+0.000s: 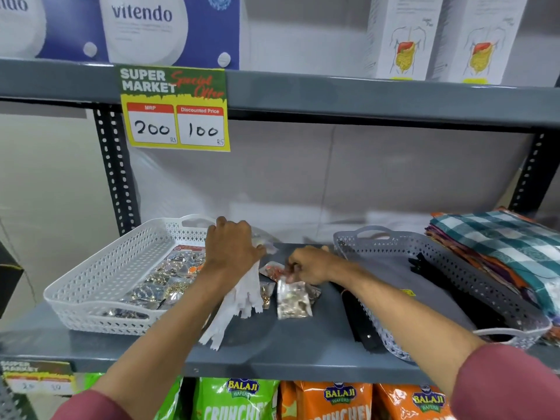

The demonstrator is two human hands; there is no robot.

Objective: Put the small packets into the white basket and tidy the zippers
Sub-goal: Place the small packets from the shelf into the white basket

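A white basket (100, 277) sits on the left of the grey shelf and holds several small clear packets (169, 277) of trinkets. My left hand (231, 245) rests at the basket's right end, fingers closed on a bunch of white zippers (242, 301) that trails toward the shelf front. My right hand (312, 265) pinches a clear packet (292, 301) of small metal pieces, just above the shelf. Two other packets lie beside it, an orange-red packet (271, 271) and a small gold packet (267, 294). Black zippers (360, 322) lie against the grey basket.
A grey basket (454, 268) stands at the right with dark items inside. Folded checked cloths (500, 237) are stacked at the far right. A yellow price sign (175, 110) hangs from the shelf above. Snack bags (333, 398) fill the shelf below.
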